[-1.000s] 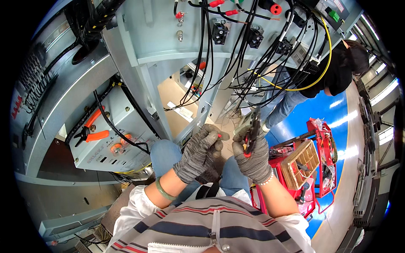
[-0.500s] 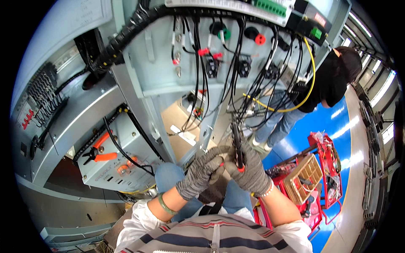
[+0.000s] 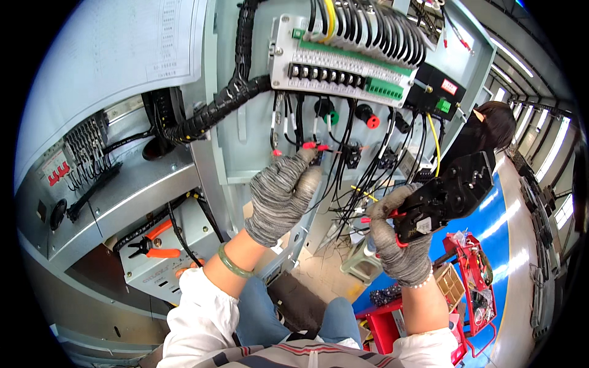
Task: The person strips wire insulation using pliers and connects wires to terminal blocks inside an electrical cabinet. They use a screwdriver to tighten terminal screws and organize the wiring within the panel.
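Observation:
My left hand, in a grey knitted glove, is raised to the cabinet panel. Its fingertips pinch together at a thin black wire with a red sleeve; the glove partly hides the grip. Beside the fingertips hang other black wires, one with a red end. In my right hand, also gloved, is a black crimping tool with red on its handles, fingers wrapped around them. The tool's head points up and to the right, away from the panel. A small red piece shows by the right fingers.
Above the hands sits a terminal board with green connectors. Orange-handled wire strippers lie on a grey box at left. A red tool cart with a wooden divided box stands right, and a person is behind the panel.
Both hands were together low in front of me and are now apart. The left has risen to the wires on the panel; the right has moved up and right with the crimping tool.

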`<state>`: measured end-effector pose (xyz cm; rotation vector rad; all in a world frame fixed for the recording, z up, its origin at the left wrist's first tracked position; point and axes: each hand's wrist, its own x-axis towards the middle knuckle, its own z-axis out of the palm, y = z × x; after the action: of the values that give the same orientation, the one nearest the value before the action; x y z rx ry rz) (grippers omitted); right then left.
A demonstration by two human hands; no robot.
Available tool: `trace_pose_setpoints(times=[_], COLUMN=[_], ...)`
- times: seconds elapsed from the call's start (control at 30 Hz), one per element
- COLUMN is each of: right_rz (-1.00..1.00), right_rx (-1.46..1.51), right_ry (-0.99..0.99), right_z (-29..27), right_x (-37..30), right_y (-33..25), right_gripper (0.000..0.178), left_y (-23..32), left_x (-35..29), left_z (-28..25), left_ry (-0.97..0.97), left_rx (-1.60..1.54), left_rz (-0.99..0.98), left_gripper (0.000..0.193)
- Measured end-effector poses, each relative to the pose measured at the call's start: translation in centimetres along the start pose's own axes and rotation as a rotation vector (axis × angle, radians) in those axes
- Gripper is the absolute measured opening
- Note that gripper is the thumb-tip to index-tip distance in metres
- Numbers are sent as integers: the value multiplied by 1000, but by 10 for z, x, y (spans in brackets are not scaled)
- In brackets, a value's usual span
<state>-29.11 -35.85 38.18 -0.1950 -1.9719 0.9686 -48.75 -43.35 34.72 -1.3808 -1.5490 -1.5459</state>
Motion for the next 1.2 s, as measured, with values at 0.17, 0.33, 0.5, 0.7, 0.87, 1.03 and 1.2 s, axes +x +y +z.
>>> trace_pose_setpoints(times=[0.17,0.33,0.5,0.7,0.87,1.03,1.2], right_rz=[-141,-247,-306,-252,-176,-169,-125], right_rx=[-88,-150,-114,-18,7,221,334], right_ry=[151,175,138,160,116,24,20], right_z=[-4,0,-3,3,4,13,12], right_x=[28,56,75,82,86,89,89], right_y=[-1,-8,-5,-8,-14,-12,-13], right_gripper=[21,20,18,16,16,17,22], left_y=[-2,-12,-9,-2,7,19,31], left_x=[10,12,20,22,29,37,39], left_z=[16,18,22,4,1,11,13], left_ry=[156,256,194,-28,8,46,79], left_rx=[-85,-65,-20,234,-109,-236,-421], left_rz=[121,122,150,224,131,-9,-97], left_gripper=[24,17,14,22,21,18,19])
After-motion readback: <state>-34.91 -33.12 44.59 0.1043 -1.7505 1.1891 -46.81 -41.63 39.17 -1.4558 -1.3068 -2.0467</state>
